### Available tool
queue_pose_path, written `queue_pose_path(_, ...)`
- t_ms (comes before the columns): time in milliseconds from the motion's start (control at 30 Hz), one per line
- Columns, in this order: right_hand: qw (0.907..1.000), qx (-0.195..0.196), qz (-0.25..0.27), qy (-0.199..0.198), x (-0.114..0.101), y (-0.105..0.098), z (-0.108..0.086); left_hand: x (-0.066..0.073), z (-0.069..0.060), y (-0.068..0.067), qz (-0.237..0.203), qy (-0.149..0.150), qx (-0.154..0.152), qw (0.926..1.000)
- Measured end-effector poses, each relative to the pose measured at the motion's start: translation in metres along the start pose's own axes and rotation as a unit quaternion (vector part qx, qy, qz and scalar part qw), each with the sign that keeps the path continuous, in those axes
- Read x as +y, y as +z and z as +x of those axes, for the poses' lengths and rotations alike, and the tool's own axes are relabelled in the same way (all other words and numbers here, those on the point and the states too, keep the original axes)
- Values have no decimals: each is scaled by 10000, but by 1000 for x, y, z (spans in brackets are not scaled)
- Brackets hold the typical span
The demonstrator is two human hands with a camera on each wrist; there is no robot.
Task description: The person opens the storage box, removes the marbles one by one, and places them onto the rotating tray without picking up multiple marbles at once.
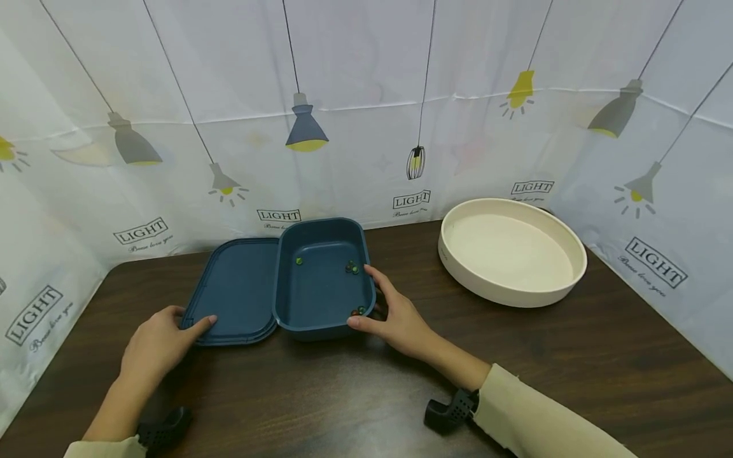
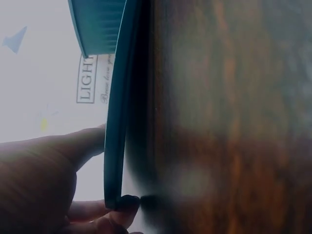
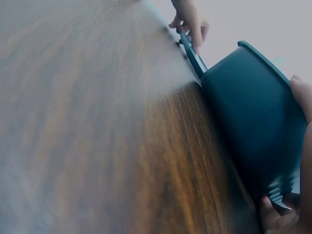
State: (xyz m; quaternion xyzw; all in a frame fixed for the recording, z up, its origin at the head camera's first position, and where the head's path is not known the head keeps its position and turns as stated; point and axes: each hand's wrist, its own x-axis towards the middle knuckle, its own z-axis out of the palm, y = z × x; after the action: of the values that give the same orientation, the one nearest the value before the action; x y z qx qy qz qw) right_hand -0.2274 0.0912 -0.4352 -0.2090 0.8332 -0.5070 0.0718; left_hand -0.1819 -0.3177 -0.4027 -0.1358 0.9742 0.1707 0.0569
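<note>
— Sleeves [image 1: 544, 413] nearest. Grip state?
— Left hand [image 1: 153, 346]: pinches the lid [image 1: 240, 292] at its near left corner. Right hand [image 1: 401, 321]: grips the box [image 1: 323, 292] by its near right corner.
— Box position?
— On the table [image 1: 321, 394], right of the lid; beads [image 1: 352, 268] inside. Tray [image 1: 509, 251]: farther right. Printed sheet [image 1: 366, 70]: behind.

The box [image 1: 323, 294] — marbles [image 1: 355, 270] inside — sits between the lid [image 1: 243, 289], left, and the tray [image 1: 512, 251], right.

Behind the dark wood-grain table [image 1: 595, 343] hangs a creased white cloth backdrop [image 1: 366, 127], printed with pendant lamps [image 1: 307, 127] and "LIGHT" lettering [image 1: 411, 200], which also flanks the table's sides; pale glare [image 1: 343, 407] marks its near part.
</note>
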Motion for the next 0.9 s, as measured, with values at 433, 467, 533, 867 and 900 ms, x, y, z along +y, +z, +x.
queue_pose_path(433,10000,-56,23,54,-2,-1,1,4,-6,6,486,248,282,9981)
queue_pose_path(467,10000,-61,25,52,-2,-1,1,4,-7,7,493,285,320,9979)
queue_pose_path(533,10000,-60,26,46,-2,-1,2,4,-8,7,478,307,341,9978)
queue_pose_path(867,9999,-4,144,7,-1,1,2,30,-18,5,64,649,1125,9915)
queue_pose_path(900,9999,-1,116,9,-1,1,2,37,-20,5,-153,723,1098,9912)
